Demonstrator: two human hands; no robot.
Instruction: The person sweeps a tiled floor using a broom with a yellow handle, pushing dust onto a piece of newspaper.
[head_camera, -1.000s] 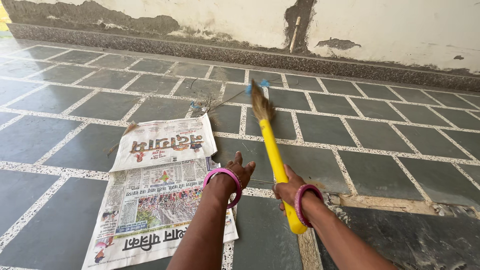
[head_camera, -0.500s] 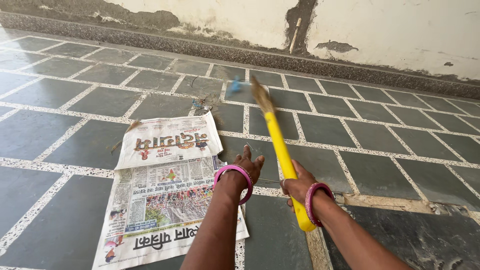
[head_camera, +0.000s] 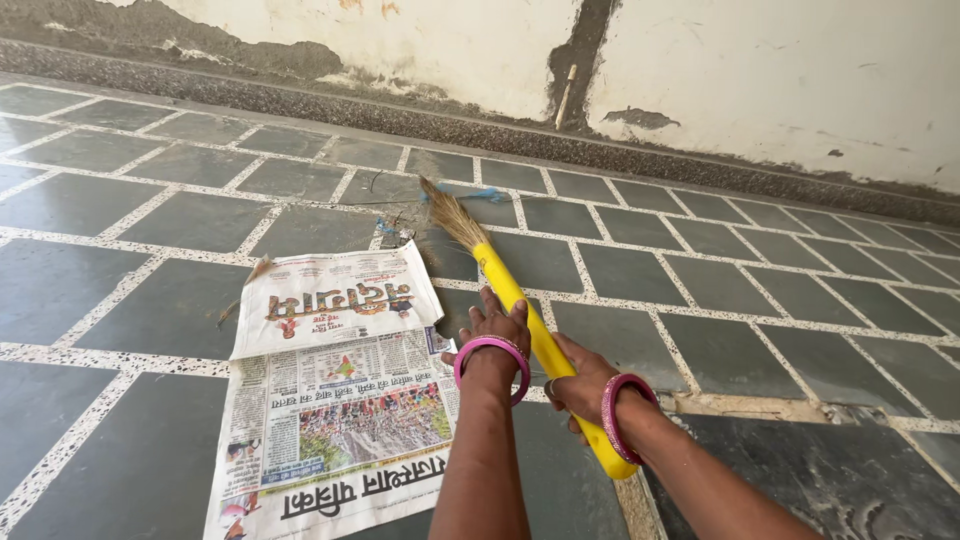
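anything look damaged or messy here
Yes. The wall plaster is peeling and stained above the floor edge, with a dark crack. A floor slab by the right hand looks broken. Loose debris lies past the newspaper, near the broom bristles.

- Right hand (head_camera: 585, 385) wrapped around lower part of yellow broom handle (head_camera: 540, 340), pink bangle (head_camera: 622, 415) on wrist.
- Left hand (head_camera: 497, 325) laid on same handle higher up, fingers spread over it, pink bangle (head_camera: 492, 362) on that wrist too.
- Handle slanted up and to the left, away from body, ending in straw bristles (head_camera: 452, 215) resting on dark tiled floor (head_camera: 150, 290).
- Blue scrap (head_camera: 482, 193) and small litter (head_camera: 395, 232) just beside bristles.
- Open newspaper (head_camera: 340, 390) flat on floor, left of both hands, right edge near left wrist.
- Speckled skirting (head_camera: 300, 105) and peeling pale wall (head_camera: 780, 80) beyond; thin stick (head_camera: 566, 95) leaning in dark wall gap.
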